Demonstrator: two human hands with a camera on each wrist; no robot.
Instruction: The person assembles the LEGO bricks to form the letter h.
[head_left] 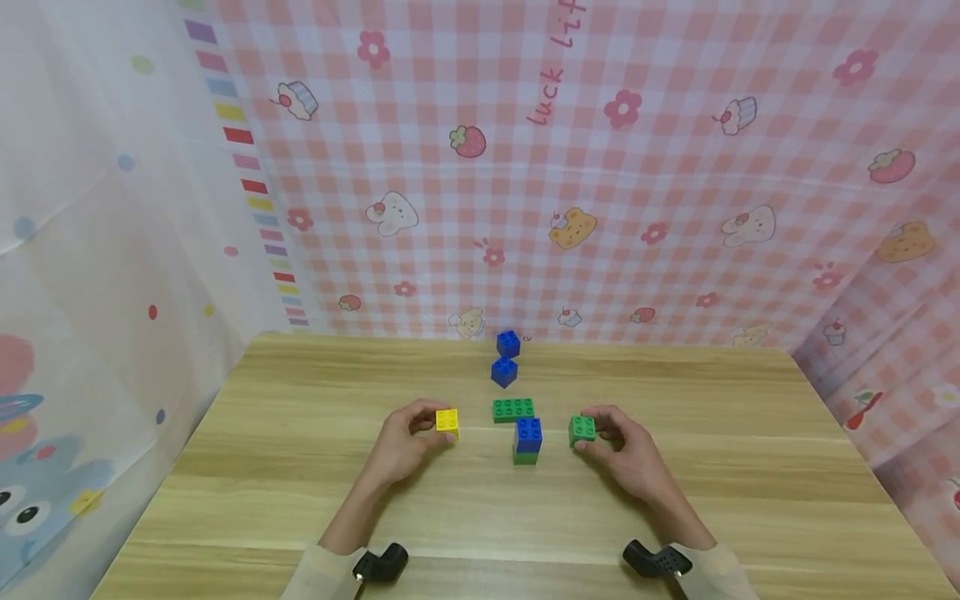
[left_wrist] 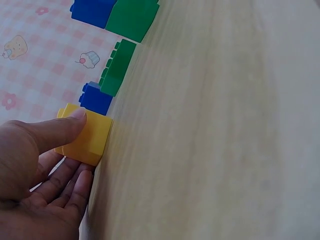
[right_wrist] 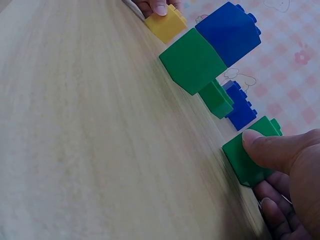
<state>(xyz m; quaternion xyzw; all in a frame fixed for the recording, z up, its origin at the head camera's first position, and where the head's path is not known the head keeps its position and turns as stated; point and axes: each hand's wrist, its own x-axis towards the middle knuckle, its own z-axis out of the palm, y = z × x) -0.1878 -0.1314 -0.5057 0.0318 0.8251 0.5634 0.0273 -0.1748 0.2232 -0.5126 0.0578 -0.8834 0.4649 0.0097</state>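
My left hand (head_left: 406, 442) pinches a yellow toy building block (head_left: 447, 422) between thumb and fingers, studs facing up, low over the table. Its thumb (left_wrist: 67, 131) lies on the near side of the block in the left wrist view. On the other side, my right hand (head_left: 627, 450) pinches a square green block (head_left: 582, 430), also studs up. Between the hands stands a stack of a blue block (head_left: 528, 433) on top of a green block (head_left: 527, 458). Just behind it lies a longer flat green brick (head_left: 513, 409) with two rows of studs.
Two blue blocks, a nearer one (head_left: 504, 372) and a farther one (head_left: 508, 343), sit behind the green brick near the table's back edge. A pink checked cloth (head_left: 525, 183) hangs behind the wooden table (head_left: 300, 392). White patterned cloth (head_left: 112, 250) hangs at the left.
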